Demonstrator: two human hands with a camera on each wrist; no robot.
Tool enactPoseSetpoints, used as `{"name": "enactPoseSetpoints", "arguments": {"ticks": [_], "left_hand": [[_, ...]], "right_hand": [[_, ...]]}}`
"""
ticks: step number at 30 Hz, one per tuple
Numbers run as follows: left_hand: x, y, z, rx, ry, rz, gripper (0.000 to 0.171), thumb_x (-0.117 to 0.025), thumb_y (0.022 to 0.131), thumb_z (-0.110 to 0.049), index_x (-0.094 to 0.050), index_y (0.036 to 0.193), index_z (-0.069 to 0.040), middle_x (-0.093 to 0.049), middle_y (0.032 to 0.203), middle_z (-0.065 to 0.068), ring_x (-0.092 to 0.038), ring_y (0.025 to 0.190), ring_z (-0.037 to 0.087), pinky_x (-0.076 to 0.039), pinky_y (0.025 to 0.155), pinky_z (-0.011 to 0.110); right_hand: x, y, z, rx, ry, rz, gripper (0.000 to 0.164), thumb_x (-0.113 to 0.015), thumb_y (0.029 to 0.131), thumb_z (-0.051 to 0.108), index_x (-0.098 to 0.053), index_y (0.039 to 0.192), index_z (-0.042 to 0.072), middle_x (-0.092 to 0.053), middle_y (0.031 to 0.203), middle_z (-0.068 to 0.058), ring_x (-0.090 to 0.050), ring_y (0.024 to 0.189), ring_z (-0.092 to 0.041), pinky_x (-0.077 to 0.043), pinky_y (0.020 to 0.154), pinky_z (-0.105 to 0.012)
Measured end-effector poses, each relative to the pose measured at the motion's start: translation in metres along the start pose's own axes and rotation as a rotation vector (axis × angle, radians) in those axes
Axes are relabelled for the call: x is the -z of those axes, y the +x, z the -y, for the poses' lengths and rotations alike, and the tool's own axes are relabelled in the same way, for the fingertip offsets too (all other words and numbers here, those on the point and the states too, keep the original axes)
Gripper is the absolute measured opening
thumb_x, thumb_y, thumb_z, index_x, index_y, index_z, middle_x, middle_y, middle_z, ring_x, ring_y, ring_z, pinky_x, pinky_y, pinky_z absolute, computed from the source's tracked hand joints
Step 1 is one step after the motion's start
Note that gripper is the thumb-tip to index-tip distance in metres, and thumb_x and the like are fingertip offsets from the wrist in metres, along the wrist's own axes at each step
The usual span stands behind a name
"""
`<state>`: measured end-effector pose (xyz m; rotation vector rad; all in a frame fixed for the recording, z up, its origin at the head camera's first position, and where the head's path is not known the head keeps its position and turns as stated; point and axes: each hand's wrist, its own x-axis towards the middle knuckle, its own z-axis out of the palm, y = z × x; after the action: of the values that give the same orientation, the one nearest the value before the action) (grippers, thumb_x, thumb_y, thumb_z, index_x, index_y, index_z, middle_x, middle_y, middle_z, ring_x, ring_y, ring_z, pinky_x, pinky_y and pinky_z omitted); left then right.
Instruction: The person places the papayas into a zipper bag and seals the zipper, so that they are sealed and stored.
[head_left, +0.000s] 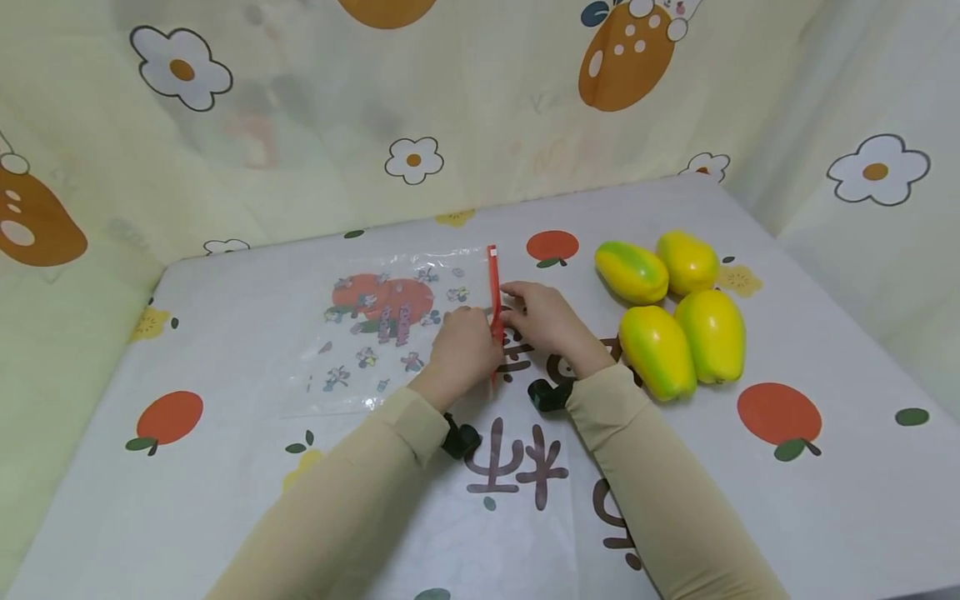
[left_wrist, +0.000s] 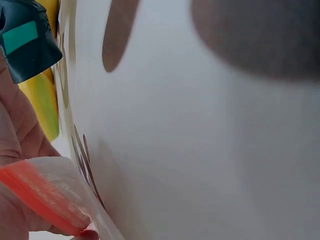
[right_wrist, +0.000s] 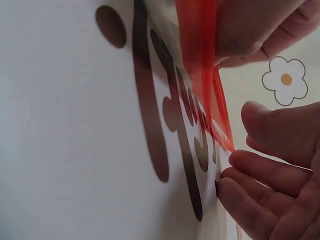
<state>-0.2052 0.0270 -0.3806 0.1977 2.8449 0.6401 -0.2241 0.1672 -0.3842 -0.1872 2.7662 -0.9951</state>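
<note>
A clear plastic zip bag [head_left: 352, 333] printed with small cartoon figures lies flat on the table, its red zip edge [head_left: 493, 279] facing right. My left hand [head_left: 467, 346] grips that red edge near its middle; in the left wrist view the red strip [left_wrist: 45, 200] crosses the palm. Just right of the edge is my right hand [head_left: 551, 321], thumb apart from its gently bent fingers. In the right wrist view its fingers [right_wrist: 270, 167] reach the tip of the red strip [right_wrist: 197, 60], with nothing between thumb and fingers. Whether they touch it, I cannot tell.
Several yellow-green mango-like fruits [head_left: 656, 350] sit clustered on the table to the right of my right hand. The white tablecloth [head_left: 247, 500] carries printed fruit and dark lettering. A pale curtain [head_left: 300, 183] with flowers hangs behind the table's far edge.
</note>
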Motion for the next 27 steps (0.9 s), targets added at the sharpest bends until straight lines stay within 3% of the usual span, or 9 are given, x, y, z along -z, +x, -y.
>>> {"name": "enactPoseSetpoints", "arguments": {"ticks": [3,6,13,17,22,27], "left_hand": [[0.001,-0.001,0.001,-0.009,-0.004,-0.004,0.022,-0.072,0.091,-0.017,-0.069,0.104,0.002,-0.064,0.102,0.013,-0.057,0.089,0.026,-0.05,0.069,0.031],[0.002,-0.002,0.002,-0.021,-0.005,-0.02,0.025,-0.069,0.094,-0.018,-0.067,0.107,0.003,-0.065,0.103,0.014,-0.059,0.087,0.026,-0.052,0.07,0.031],[0.002,-0.005,0.005,-0.056,-0.029,-0.066,0.03,-0.063,0.099,-0.022,-0.062,0.112,0.006,-0.065,0.099,0.017,-0.06,0.079,0.025,-0.051,0.063,0.031],[0.003,-0.009,0.006,-0.063,-0.05,-0.094,0.031,-0.064,0.099,-0.021,-0.059,0.114,0.005,-0.066,0.095,0.017,-0.062,0.075,0.025,-0.051,0.061,0.032],[0.003,-0.016,0.007,-0.074,-0.046,-0.185,0.028,-0.059,0.098,-0.014,-0.053,0.118,0.005,-0.067,0.092,0.02,-0.066,0.075,0.03,-0.054,0.06,0.039],[0.005,-0.026,0.013,-0.108,-0.117,-0.314,0.015,-0.054,0.101,-0.01,-0.048,0.109,0.001,-0.064,0.082,0.019,-0.066,0.068,0.033,-0.05,0.052,0.038]], "right_hand": [[0.0,0.001,0.001,0.005,-0.005,0.003,0.052,-0.06,0.103,0.018,-0.047,0.151,0.003,-0.057,0.147,-0.018,-0.06,0.123,-0.033,-0.046,0.112,-0.049],[-0.001,0.001,0.002,0.006,-0.013,0.01,0.048,-0.062,0.103,0.018,-0.052,0.147,0.002,-0.06,0.143,-0.018,-0.059,0.116,-0.031,-0.047,0.11,-0.046],[-0.005,0.001,0.002,0.012,-0.034,0.037,0.044,-0.061,0.102,0.016,-0.055,0.144,0.003,-0.064,0.133,-0.017,-0.058,0.104,-0.03,-0.05,0.095,-0.04],[-0.006,0.001,0.003,0.027,-0.039,0.057,0.044,-0.065,0.1,0.015,-0.058,0.141,0.003,-0.065,0.131,-0.016,-0.058,0.106,-0.03,-0.051,0.1,-0.042],[-0.008,0.001,0.003,0.045,-0.056,0.069,0.046,-0.069,0.097,0.014,-0.059,0.14,0.003,-0.064,0.133,-0.016,-0.057,0.113,-0.031,-0.048,0.11,-0.046],[-0.009,0.002,0.002,0.045,-0.105,0.069,0.052,-0.072,0.095,0.016,-0.057,0.144,0.003,-0.056,0.147,-0.017,-0.055,0.128,-0.032,-0.042,0.116,-0.047]]}}
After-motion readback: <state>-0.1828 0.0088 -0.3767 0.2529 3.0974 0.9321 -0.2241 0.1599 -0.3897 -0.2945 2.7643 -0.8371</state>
